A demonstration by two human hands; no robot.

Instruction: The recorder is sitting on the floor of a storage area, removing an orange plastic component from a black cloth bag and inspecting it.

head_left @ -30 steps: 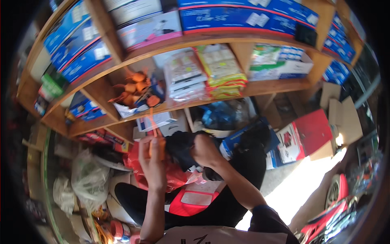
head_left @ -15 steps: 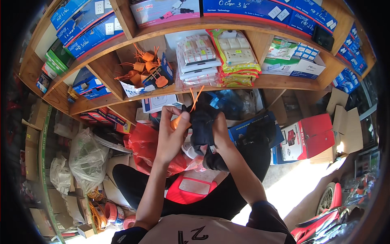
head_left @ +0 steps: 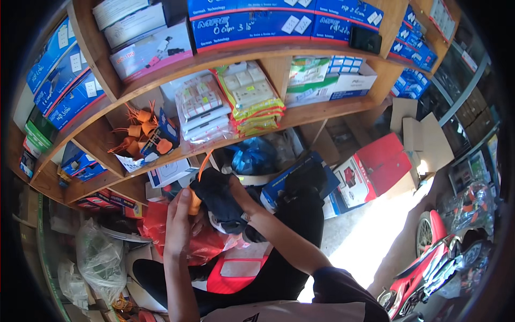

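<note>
My left hand is closed round an orange lamp socket, whose thin orange wire sticks up. It looks like the orange sockets in the shelf compartment. Bunched black cloth, its kind unclear, is gripped by my right hand. The cloth is right up against the socket and hides part of it, and most of my right fingers are out of sight behind it. Below both hands lies a crumpled red plastic bag.
A wooden shelf with blue boxes and packs of white switches spans the far side. A red and white carton stands at right, with a red motorbike beyond it. A clear plastic bag sits at left.
My view has turned rightward, so the shelf appears further left. My hands have come closer together, and the black cloth now covers more of the socket's side.
</note>
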